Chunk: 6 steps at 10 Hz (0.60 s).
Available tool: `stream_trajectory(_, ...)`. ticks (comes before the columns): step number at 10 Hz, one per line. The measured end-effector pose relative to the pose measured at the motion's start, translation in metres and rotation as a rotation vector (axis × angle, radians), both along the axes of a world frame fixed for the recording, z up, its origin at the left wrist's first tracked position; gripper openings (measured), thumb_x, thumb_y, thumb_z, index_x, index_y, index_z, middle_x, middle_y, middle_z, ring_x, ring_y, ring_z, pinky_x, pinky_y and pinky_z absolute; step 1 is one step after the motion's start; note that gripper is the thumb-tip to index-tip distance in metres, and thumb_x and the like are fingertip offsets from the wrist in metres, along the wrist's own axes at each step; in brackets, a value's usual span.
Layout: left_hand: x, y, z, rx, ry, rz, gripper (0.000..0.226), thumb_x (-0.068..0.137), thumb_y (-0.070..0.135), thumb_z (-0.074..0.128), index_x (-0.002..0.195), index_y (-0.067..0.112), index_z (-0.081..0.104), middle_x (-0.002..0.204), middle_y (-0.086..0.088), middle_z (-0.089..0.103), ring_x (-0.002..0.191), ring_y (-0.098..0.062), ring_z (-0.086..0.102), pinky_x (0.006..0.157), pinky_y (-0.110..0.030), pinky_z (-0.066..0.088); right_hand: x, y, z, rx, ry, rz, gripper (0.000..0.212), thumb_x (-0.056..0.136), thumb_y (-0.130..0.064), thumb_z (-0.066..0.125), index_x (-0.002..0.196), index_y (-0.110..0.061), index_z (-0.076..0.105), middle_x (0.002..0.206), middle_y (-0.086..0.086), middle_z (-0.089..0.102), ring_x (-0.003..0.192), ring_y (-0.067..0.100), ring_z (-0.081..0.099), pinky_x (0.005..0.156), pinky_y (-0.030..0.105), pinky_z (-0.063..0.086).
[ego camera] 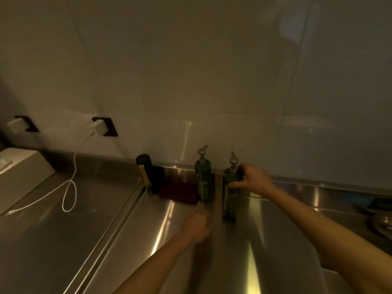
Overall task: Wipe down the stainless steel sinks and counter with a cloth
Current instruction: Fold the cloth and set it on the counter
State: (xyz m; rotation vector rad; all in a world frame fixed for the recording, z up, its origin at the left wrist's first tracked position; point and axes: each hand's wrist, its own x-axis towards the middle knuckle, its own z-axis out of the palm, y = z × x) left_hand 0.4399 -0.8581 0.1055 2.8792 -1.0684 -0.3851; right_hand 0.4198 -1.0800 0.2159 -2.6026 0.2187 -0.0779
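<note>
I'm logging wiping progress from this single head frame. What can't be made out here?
Head view, left hand: motion-blurred; what it holds, if anything, is unclear.
Right pump bottle, gripped by the right hand: label too dark and small to read.
Sink: cut off by the bottom edge.
Metal object at the right edge: dim and cut off.

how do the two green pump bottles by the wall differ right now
The left bottle stands free and untouched; the right bottle is gripped near its top by the right hand. The left bottle sits further back, beside a dark red block; the right bottle's base is nearer the camera. Both are dark green with silver pumps.
</note>
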Motion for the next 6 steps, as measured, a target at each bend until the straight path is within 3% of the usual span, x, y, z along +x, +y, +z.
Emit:
stream_trajectory(1,0.027,0.013,-0.009,-0.025,0.008,-0.062,0.038,0.096,0.031,0.04,0.128,0.014,0.051,0.135,-0.012,0.049,0.122,-0.029,0.045,0.099,-0.037,0.034,0.025,0.014,-0.009,0.029,0.037,-0.023,0.062,0.07,-0.041,0.08,0.12,-0.015,0.055,0.118,0.006,0.064,0.103,0.022,0.061,0.081,0.031,0.049)
stream_trajectory(2,0.048,0.014,-0.01,-0.063,0.014,-0.024,0.038,0.093,0.028,0.043,0.127,0.01,0.048,0.13,-0.015,0.05,0.116,-0.032,0.045,0.094,-0.037,0.032,0.047,0.025,-0.016,0.043,0.051,-0.061,0.064,0.069,-0.039,0.081,0.122,-0.015,0.055,0.119,0.006,0.064,0.105,0.023,0.061,0.084,0.033,0.05)
stream_trajectory(5,0.08,0.003,-0.031,-0.114,0.081,-0.064,0.044,0.09,0.025,0.047,0.132,0.014,0.044,0.133,-0.012,0.047,0.12,-0.031,0.041,0.096,-0.039,0.035,0.076,0.024,-0.029,0.021,0.033,-0.137,0.063,0.067,-0.038,0.082,0.119,-0.012,0.057,0.118,0.008,0.065,0.105,0.025,0.062,0.081,0.03,0.047)
stream_trajectory(6,0.079,-0.002,-0.032,-0.131,0.103,-0.084,0.044,0.091,0.025,0.047,0.133,0.014,0.043,0.135,-0.012,0.046,0.12,-0.031,0.04,0.097,-0.039,0.034,0.079,0.025,-0.027,0.048,0.065,-0.135,0.063,0.071,-0.034,0.081,0.123,-0.01,0.054,0.123,0.011,0.062,0.109,0.027,0.06,0.088,0.033,0.049)
